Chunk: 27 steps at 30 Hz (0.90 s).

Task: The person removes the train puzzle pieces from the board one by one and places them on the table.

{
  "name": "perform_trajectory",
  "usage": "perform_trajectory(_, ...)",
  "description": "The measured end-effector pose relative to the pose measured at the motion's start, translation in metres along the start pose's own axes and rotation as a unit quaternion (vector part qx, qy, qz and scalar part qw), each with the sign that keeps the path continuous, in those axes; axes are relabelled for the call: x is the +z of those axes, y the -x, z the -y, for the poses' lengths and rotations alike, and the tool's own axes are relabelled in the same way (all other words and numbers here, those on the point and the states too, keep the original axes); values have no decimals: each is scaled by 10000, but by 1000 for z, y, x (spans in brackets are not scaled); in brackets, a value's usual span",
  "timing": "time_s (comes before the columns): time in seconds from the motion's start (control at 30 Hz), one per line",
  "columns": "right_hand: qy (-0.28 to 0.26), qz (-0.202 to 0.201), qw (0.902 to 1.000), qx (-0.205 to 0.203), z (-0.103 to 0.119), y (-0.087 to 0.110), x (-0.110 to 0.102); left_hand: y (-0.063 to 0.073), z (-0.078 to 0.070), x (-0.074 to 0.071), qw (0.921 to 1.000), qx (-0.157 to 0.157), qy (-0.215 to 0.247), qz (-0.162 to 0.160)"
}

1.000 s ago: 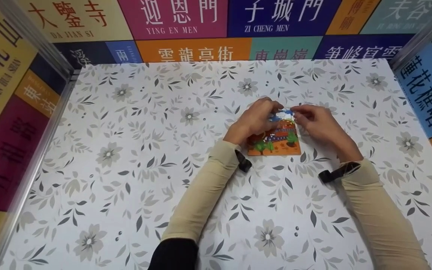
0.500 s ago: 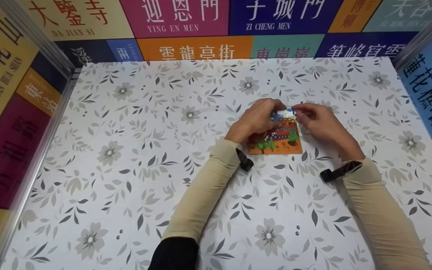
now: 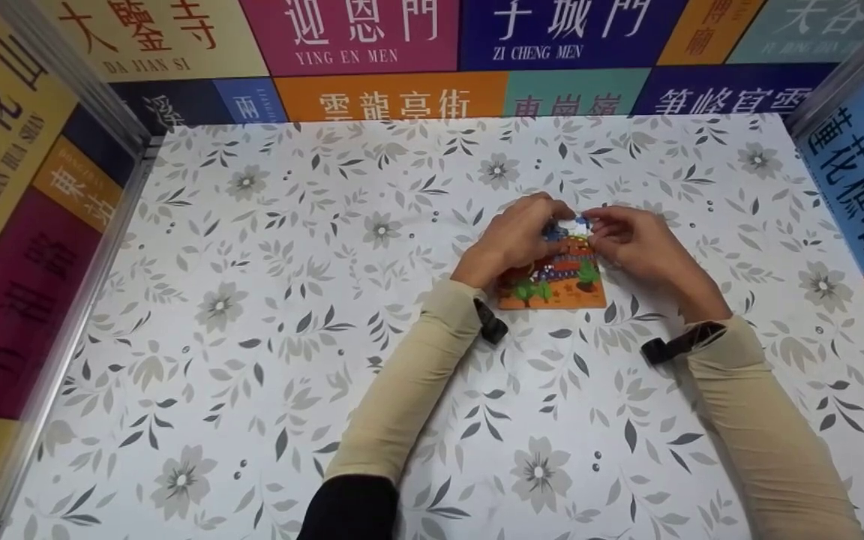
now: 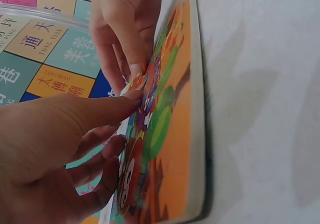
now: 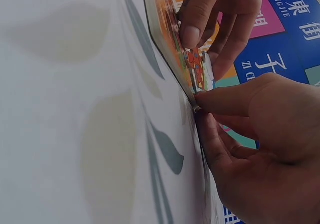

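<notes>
A small square jigsaw puzzle board [image 3: 556, 294] lies on the flowered table cover, printed with orange ground, green trees and a blue and white sky. My left hand [image 3: 516, 234] covers its upper left part and grips it, thumb on the printed face and other fingers curled at the far side. In the left wrist view, the board [image 4: 177, 159] shows a pale, thick edge and a rounded corner. At the upper right corner my right hand [image 3: 638, 241] pinches the board's edge between thumb and forefinger, as the right wrist view shows of the board [image 5: 162, 26].
A white table cover [image 3: 289, 315] with grey flowers and leaves spreads around the board. Colourful panels [image 3: 372, 37] with Chinese lettering stand along the back and both sides. Black straps [image 3: 683, 343] with small cameras sit at both wrists.
</notes>
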State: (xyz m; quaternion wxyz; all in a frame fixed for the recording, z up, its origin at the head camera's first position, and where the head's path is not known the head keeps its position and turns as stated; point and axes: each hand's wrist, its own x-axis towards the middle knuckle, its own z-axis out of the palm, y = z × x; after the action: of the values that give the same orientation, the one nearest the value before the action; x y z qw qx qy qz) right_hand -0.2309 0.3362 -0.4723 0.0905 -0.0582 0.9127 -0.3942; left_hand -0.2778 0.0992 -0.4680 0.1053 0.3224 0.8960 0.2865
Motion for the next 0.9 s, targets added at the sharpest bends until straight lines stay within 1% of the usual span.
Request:
perform_trajectory(0.17,58,-38,9999,-76,2,-1,0,1,3,-2,9995,190,-84,-224)
perform_trajectory(0.3,52,-12,9999,-102,3,-2,1,5,6,-8,9989,263,-31,-396)
perform_trajectory(0.4,63,44,9999,-70,3,-3,2,13,7,-15,9978,266,125,-601)
perform_trajectory(0.57,49,156,9998,141,5,-2,1,30,15,-27,9937,292,360,-1023)
perform_trajectory(0.7,9,247,9993,290,5,-1,0,43,25,-32,9919,292,365,-1180)
perform_trajectory(0.77,22,278,9991,333,4,0,-1,49,31,-34,9916,247,387,-1208)
perform_trajectory(0.9,42,239,9994,245,2,1,-2,60,45,-38,9904,172,398,-1316)
